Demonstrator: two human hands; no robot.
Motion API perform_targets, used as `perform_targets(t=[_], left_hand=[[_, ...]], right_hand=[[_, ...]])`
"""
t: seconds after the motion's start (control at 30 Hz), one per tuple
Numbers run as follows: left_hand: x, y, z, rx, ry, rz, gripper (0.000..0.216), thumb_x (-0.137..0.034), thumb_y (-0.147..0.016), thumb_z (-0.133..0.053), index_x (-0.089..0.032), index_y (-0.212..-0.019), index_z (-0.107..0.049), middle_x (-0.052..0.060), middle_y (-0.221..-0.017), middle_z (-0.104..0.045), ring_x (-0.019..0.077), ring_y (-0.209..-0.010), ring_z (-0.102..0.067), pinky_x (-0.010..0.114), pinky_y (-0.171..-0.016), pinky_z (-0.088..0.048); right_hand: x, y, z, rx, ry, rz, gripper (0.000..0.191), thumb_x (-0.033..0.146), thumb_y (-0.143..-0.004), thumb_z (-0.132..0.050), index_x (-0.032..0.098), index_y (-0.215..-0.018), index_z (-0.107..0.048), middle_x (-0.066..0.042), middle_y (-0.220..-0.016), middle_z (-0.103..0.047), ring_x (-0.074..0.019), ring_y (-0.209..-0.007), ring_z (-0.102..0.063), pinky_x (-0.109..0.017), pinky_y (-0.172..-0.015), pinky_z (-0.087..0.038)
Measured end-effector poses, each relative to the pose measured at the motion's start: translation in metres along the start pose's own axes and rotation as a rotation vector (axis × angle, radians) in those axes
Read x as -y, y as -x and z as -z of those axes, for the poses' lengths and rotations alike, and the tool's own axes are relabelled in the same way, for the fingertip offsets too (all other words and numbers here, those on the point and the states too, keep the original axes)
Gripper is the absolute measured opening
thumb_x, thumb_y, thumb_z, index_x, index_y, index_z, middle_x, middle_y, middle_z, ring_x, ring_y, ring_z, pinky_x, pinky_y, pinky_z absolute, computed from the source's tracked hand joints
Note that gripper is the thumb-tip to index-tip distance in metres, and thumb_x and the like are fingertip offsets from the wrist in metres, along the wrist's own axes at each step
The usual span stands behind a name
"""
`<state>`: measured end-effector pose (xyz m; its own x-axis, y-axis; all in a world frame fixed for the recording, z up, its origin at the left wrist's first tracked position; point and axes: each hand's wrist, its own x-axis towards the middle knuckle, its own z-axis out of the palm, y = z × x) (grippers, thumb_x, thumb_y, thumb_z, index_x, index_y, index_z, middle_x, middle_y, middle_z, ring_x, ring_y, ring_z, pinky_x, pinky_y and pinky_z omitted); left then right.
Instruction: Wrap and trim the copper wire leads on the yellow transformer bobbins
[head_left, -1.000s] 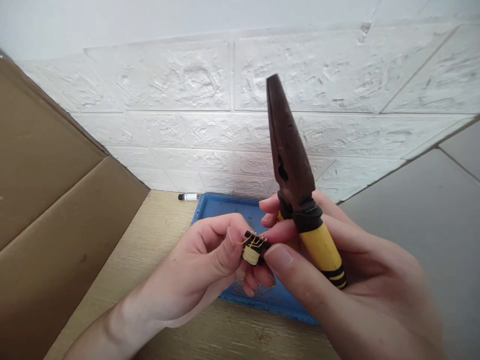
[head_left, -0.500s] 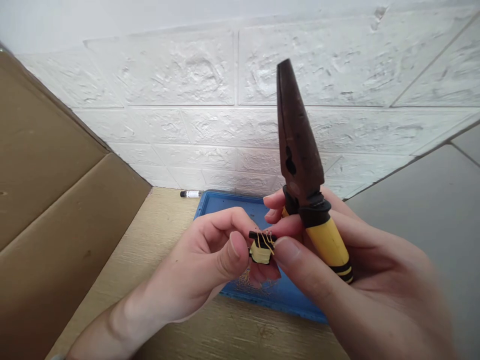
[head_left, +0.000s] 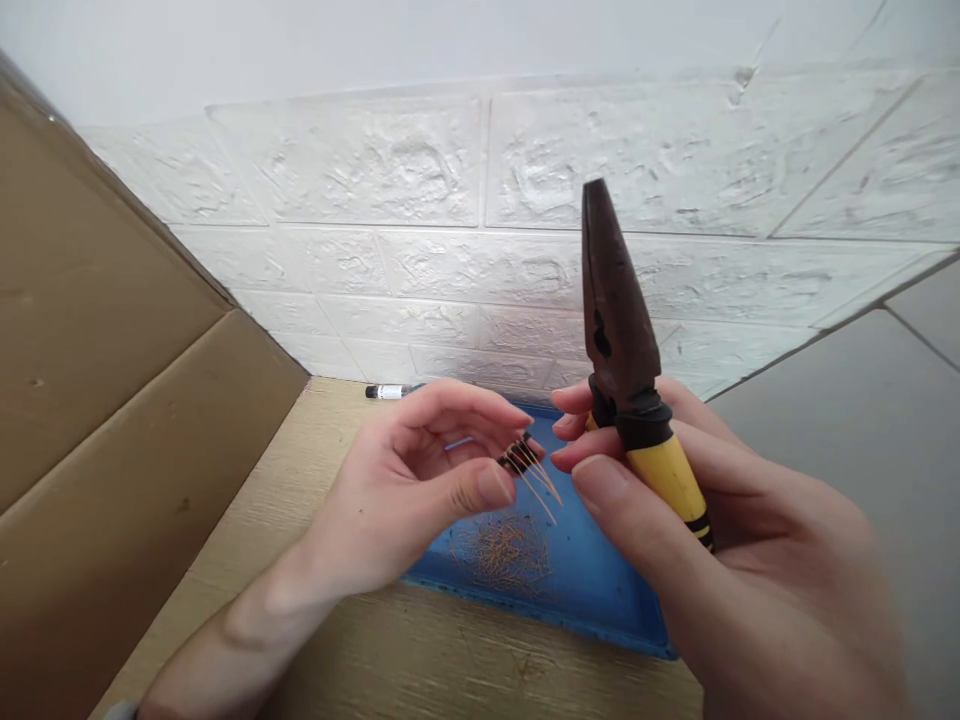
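Between the thumb and fingers of my left hand (head_left: 420, 475) is a small black transformer (head_left: 519, 455). Several thin copper-coloured wire ends stick out from it toward the lower right; its wound body is mostly hidden by the fingers. My right hand (head_left: 720, 540) holds combination pliers (head_left: 622, 310) with dark, rusty jaws pointing up and yellow-and-black handles. The jaws are closed on nothing. My right thumb and fingertips are close to the wire ends but apart from them.
Below the hands lies a blue tray (head_left: 600, 590) with a heap of wire clippings (head_left: 502, 555). A small labelled bottle (head_left: 386, 392) lies behind it on the wooden table (head_left: 360, 650). Cardboard (head_left: 135, 400) stands at left, a white brick-patterned wall (head_left: 420, 260) behind.
My left hand has turned the transformer, so its wires now point to the lower right. My right fingertips have come away from it, and the pliers appear lower and further right.
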<state>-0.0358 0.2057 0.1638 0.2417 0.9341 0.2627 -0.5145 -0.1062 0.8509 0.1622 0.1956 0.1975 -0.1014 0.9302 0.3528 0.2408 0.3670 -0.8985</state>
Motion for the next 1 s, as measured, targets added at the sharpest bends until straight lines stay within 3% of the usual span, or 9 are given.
perform_targets(t=[0.1,0.27,0.47,0.7,0.83,0.93,1.0], left_hand=[[-0.003,-0.004,0.0,-0.06,-0.151,-0.103,0.024,-0.01,-0.094,-0.099,-0.027,-0.109,-0.097,0.001,-0.101,-0.093,0.0125,-0.094,-0.086,0.017,-0.087,-0.07],[-0.004,-0.005,-0.001,-0.064,-0.277,-0.191,0.028,-0.006,-0.093,-0.098,-0.027,-0.11,-0.097,0.003,-0.105,-0.094,0.017,-0.094,-0.088,0.022,-0.084,-0.073],[-0.006,-0.004,0.0,-0.026,-0.19,-0.05,0.038,0.002,-0.09,-0.097,-0.03,-0.11,-0.096,-0.003,-0.111,-0.095,0.0122,-0.103,-0.09,0.017,-0.098,-0.072],[-0.011,-0.005,0.012,0.077,-0.05,0.185,0.047,0.012,-0.084,-0.096,-0.029,-0.108,-0.094,-0.007,-0.1,-0.092,0.0068,-0.092,-0.087,0.01,-0.086,-0.07],[-0.008,-0.008,0.018,0.194,0.044,0.19,0.041,0.007,-0.091,-0.094,-0.027,-0.113,-0.092,-0.004,-0.108,-0.09,0.0072,-0.098,-0.086,0.013,-0.09,-0.071],[-0.007,-0.012,0.022,0.228,0.086,0.215,0.027,-0.002,-0.097,-0.093,-0.025,-0.112,-0.09,-0.002,-0.11,-0.088,0.0071,-0.094,-0.084,0.015,-0.088,-0.071],[-0.007,-0.015,0.025,0.242,0.092,0.236,0.027,-0.002,-0.095,-0.096,-0.023,-0.11,-0.088,0.0,-0.11,-0.087,0.0081,-0.092,-0.083,0.014,-0.085,-0.069]], right_hand=[[0.002,-0.001,0.0,0.032,-0.019,-0.024,0.024,0.026,-0.106,-0.079,0.041,-0.089,-0.085,0.014,-0.111,-0.086,-0.005,-0.092,-0.085,-0.005,-0.072,-0.063],[0.0,-0.009,0.003,0.094,-0.03,-0.038,0.018,0.025,-0.092,-0.089,0.042,-0.086,-0.086,0.018,-0.108,-0.087,-0.0038,-0.097,-0.086,-0.003,-0.083,-0.063],[-0.001,-0.007,0.006,0.071,0.009,0.016,0.026,0.018,-0.097,-0.08,0.04,-0.084,-0.083,0.02,-0.104,-0.086,0.0006,-0.092,-0.083,0.001,-0.083,-0.058],[-0.001,-0.011,0.0,0.074,0.017,-0.008,0.025,0.018,-0.095,-0.076,0.033,-0.075,-0.081,0.014,-0.098,-0.085,-0.003,-0.081,-0.081,-0.004,-0.071,-0.06],[-0.001,-0.012,0.002,0.124,0.05,-0.02,0.022,0.023,-0.096,-0.076,0.03,-0.076,-0.082,0.003,-0.1,-0.086,-0.014,-0.086,-0.083,-0.018,-0.069,-0.066],[-0.003,-0.012,0.005,0.135,0.136,-0.012,0.008,0.034,-0.095,-0.086,0.03,-0.088,-0.087,-0.005,-0.105,-0.085,-0.0275,-0.1,-0.085,-0.035,-0.08,-0.072],[-0.005,-0.013,0.007,0.133,0.177,-0.001,0.01,0.04,-0.094,-0.089,0.03,-0.095,-0.088,-0.006,-0.108,-0.085,-0.0311,-0.107,-0.084,-0.04,-0.087,-0.072]])
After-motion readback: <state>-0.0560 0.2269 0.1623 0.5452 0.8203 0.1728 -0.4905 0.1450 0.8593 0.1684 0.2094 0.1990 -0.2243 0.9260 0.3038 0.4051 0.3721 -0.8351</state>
